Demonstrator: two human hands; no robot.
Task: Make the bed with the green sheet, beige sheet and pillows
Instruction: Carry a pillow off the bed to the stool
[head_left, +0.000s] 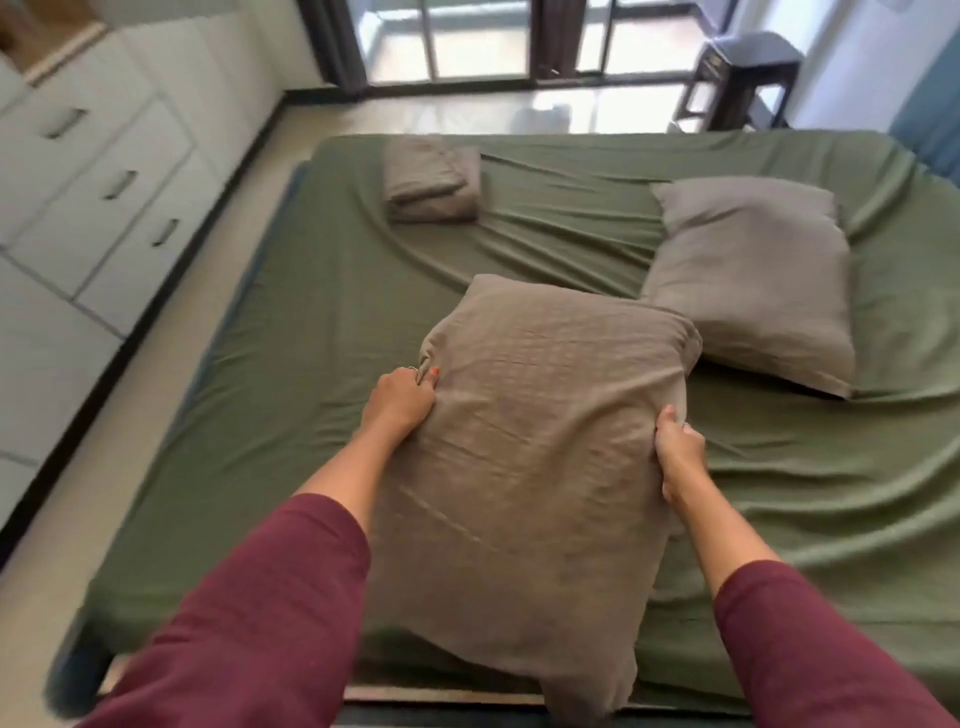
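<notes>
The green sheet (322, 332) covers the mattress, with wrinkles across the middle and right. A beige pillow (540, 447) is lifted above the near edge of the bed. My left hand (400, 400) grips its left side and my right hand (678, 457) grips its right side. A second beige pillow (753, 280) lies on the sheet at the right. The folded beige sheet (431, 182) rests near the far left part of the bed.
White drawers (98, 197) line the wall to the left, with a strip of floor (171, 364) between them and the bed. A dark stool (743, 78) stands by the windows beyond the bed's far edge.
</notes>
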